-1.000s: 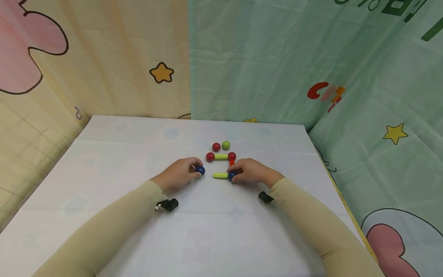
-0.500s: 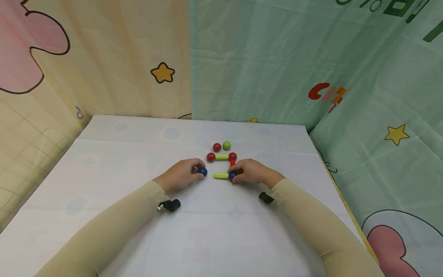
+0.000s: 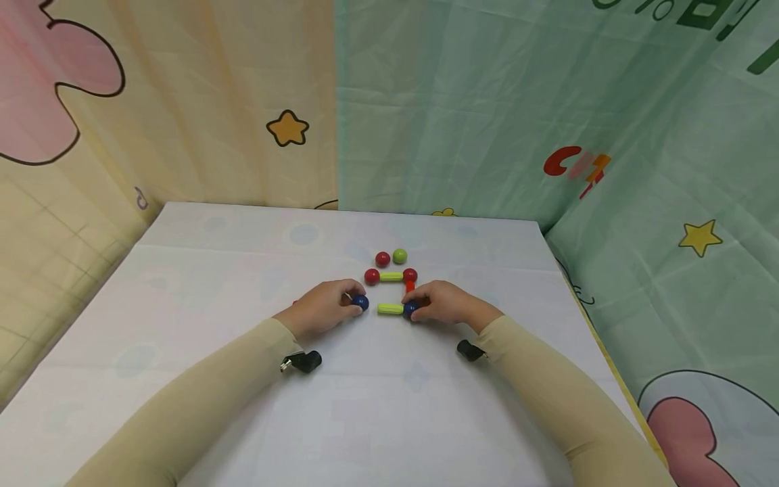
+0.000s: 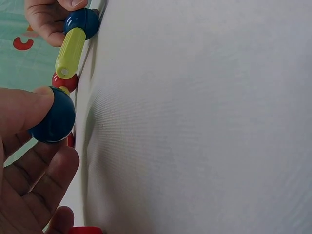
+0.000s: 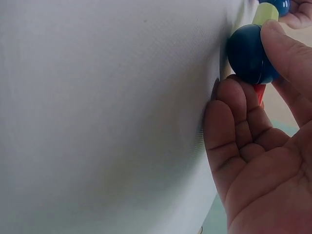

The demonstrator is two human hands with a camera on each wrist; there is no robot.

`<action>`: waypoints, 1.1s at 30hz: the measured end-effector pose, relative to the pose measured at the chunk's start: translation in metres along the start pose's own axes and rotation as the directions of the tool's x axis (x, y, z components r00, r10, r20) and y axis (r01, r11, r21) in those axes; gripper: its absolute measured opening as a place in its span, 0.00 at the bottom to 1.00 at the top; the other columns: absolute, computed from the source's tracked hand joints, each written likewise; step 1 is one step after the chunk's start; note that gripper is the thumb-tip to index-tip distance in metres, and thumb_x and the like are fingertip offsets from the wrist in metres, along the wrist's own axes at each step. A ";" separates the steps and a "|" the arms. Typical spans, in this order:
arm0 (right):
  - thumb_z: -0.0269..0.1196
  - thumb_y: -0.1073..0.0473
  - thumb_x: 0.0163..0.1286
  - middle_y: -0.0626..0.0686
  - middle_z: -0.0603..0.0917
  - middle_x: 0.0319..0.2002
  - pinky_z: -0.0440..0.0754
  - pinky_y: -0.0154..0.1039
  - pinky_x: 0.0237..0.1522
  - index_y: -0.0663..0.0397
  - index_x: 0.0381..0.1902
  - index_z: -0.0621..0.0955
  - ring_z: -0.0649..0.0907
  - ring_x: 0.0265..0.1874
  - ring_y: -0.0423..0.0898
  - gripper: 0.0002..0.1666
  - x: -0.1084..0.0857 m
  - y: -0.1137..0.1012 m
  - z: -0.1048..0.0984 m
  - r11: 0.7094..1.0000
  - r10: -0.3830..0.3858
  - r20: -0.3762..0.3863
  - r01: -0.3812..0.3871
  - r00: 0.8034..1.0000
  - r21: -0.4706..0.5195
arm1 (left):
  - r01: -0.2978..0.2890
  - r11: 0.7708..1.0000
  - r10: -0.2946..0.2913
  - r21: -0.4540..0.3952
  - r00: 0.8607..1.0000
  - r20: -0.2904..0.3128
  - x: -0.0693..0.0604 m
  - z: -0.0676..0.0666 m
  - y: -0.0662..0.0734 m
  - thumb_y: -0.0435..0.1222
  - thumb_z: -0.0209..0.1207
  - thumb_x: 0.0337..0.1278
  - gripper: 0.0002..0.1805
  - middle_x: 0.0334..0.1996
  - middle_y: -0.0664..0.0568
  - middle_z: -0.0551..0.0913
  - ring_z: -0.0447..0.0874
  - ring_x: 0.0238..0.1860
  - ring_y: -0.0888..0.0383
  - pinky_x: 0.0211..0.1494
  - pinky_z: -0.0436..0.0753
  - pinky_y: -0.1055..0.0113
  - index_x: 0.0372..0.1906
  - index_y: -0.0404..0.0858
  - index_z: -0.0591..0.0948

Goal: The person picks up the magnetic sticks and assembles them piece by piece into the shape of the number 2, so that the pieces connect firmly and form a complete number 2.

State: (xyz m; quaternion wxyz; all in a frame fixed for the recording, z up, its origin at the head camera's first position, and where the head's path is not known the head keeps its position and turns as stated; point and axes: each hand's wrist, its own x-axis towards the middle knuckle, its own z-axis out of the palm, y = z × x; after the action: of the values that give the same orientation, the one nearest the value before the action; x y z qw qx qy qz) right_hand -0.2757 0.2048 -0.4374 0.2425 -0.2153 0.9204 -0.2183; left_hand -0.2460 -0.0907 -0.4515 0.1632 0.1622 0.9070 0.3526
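My left hand pinches a blue ball between thumb and fingers, a short gap left of the free end of a yellow-green rod. That rod joins a second blue ball, which my right hand grips. From this ball a red rod runs back to a red ball, and another yellow-green rod links that to a red ball. The left wrist view shows the held ball apart from the rod's end.
Behind the joined pieces lie a loose red ball and a green ball. A red piece shows at the bottom of the left wrist view. The white table meets printed curtains at its back edge.
My left hand has moved slightly right with its blue ball, closer to the rod's end. A bit of red now shows behind the left hand. My right hand keeps its hold.
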 end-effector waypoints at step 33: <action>0.71 0.53 0.72 0.47 0.87 0.52 0.81 0.47 0.63 0.43 0.63 0.86 0.79 0.52 0.47 0.22 0.005 -0.007 0.001 0.999 -0.045 0.003 0.045 0.999 -0.013 | -0.050 0.999 0.050 0.021 0.999 -0.005 0.008 0.008 0.001 0.41 0.67 0.71 0.19 0.48 0.55 0.86 0.82 0.49 0.55 0.60 0.81 0.57 0.63 0.48 0.81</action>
State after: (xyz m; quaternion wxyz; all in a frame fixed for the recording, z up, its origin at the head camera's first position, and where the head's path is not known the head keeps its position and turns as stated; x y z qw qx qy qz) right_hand -0.2768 0.1963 -0.4356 0.2376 -0.2376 0.9164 -0.2174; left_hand -0.2494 -0.0823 -0.4581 0.1503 0.1856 0.9068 0.3474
